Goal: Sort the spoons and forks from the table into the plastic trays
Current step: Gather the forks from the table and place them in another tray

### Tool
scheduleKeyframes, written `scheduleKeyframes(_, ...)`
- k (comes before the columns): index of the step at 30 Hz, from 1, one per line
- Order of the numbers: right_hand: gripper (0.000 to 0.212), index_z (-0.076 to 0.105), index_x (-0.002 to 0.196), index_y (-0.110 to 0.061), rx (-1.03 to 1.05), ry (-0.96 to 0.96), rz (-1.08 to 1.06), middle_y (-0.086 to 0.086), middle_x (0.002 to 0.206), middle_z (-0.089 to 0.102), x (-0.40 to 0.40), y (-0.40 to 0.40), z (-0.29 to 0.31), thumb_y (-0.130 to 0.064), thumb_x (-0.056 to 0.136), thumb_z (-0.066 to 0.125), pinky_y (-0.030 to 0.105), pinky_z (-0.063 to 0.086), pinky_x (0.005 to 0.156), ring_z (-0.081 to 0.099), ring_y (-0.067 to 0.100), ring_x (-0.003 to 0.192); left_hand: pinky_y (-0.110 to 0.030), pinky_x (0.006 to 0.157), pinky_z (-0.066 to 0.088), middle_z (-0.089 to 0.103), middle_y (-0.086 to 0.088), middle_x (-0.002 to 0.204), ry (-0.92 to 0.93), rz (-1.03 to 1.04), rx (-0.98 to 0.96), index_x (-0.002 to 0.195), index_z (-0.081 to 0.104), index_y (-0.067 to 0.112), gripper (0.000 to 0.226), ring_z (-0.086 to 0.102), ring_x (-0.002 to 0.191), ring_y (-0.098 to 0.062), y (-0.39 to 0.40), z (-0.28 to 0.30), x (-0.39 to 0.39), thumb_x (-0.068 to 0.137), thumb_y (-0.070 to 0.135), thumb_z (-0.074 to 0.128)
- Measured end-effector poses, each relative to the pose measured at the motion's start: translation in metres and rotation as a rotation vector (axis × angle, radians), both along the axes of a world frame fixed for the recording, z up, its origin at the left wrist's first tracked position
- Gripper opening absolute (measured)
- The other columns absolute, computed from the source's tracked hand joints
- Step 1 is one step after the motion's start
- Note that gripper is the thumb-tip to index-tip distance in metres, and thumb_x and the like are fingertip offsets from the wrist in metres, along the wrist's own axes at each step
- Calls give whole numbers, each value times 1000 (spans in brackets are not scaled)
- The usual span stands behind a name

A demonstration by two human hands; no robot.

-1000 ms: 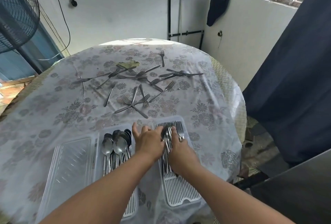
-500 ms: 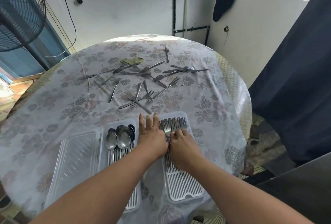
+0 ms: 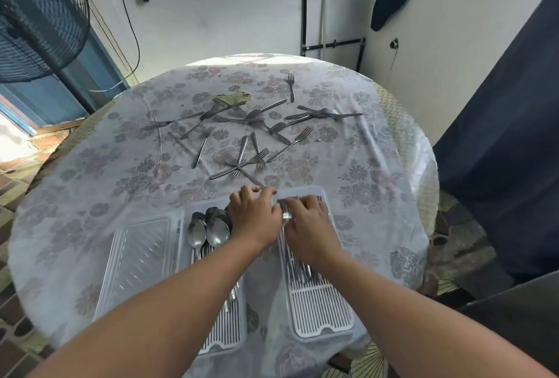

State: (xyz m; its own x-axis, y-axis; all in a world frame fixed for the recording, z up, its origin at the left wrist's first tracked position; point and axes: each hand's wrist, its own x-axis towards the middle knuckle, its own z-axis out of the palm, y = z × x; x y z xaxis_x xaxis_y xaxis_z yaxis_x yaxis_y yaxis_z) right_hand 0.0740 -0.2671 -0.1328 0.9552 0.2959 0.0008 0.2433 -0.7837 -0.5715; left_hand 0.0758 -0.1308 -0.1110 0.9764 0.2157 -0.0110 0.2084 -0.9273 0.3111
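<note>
Both hands have slid toward the far end of the right tray [image 3: 320, 311] since a second ago, and the fork bundle beneath them has gone up with them.

Head view: the left hand [image 3: 255, 216] lies at the tray's far left corner, fingers loosely bent and spread, their tips just past the tray rim on the cloth; whether its grip holds anything I cannot tell. The right hand [image 3: 308, 220] rests on the forks in the tray [image 3: 298, 268], fingers curled over the tines at the far wall, pressing the bundle; a true grip is not clear. Fork handles run back under the wrist toward the near half of the tray, where bare slats show.

Spoons [image 3: 208, 231] lie in the middle tray [image 3: 223, 335], just left of the left hand. The left tray [image 3: 139, 259] sits beside it, near the worktop [image 3: 75, 196] edge.

Loose forks [image 3: 242, 148] lie scattered across the middle and far part of the worktop, the nearest handle almost touching the left fingers. Open cloth lies to the right of the trays, up to the round edge.
</note>
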Motion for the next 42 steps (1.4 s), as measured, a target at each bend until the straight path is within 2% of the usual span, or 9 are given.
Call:
scheduleKeyframes(5,41,58,138,-23,232,6,-116,8,132,52,17,37,21,-20,98,55,39,40,107,44,28,126,-41,84,51,67,-2,104,-180,136,-367,104,66,26,28,58,101,-27,32,8,16,90,42,47)
scheduleKeyframes(9,33,65,129,-21,361,13,-133,4,122,56,33,70,27,-20,96,60,40,48,101,54,24,116,-33,68,47,68,4,89,-227,131,-414,96,67,21,13,64,84,-21,57,18,18,98,30,58)
scheduleKeyframes(15,30,65,128,-19,369,67,-205,2,119,59,52,122,31,-19,99,57,30,47,96,58,17,106,-36,73,54,71,2,91,-188,110,-436,99,67,20,14,65,84,-21,111,19,36,99,31,58)
scheduleKeyframes(20,27,68,124,-16,324,77,-312,2,108,69,68,170,30,-20,99,57,21,43,77,60,16,96,-37,73,55,72,3,92,-121,16,-426,98,67,21,14,66,85,-21,158,12,64,99,33,59)
scheduleKeyframes(27,27,67,123,-15,208,128,-416,-2,110,69,91,201,21,-23,98,62,34,51,88,64,20,102,-38,76,57,70,2,94,26,-197,-326,101,66,21,15,65,86,-21,210,-4,102,98,35,60)
scheduleKeyframes(31,34,60,132,-17,41,205,-409,2,126,68,107,199,5,-25,99,63,39,52,96,63,25,115,-41,82,56,70,-2,100,92,-291,-236,101,67,18,14,65,93,-25,215,-15,131,96,30,63)
scheduleKeyframes(35,29,58,127,-16,-145,211,-367,9,121,67,120,197,-12,-19,99,57,45,56,90,63,29,105,-43,86,56,69,-7,108,131,-316,-192,108,65,16,20,64,98,-29,205,-28,148,94,29,68)
scheduleKeyframes(38,26,58,125,-14,-244,167,-351,10,124,60,127,191,-21,-19,100,53,46,53,93,58,32,110,-42,89,55,67,-9,114,129,-297,-139,115,62,13,26,63,104,-31,199,-38,148,94,26,71)
scheduleKeyframes(42,16,62,113,-13,-289,176,-329,11,120,58,136,187,-27,-20,99,56,42,52,88,57,33,109,-41,82,54,65,-13,109,93,-227,-130,109,63,8,17,63,98,-31,200,-48,144,96,18,69)
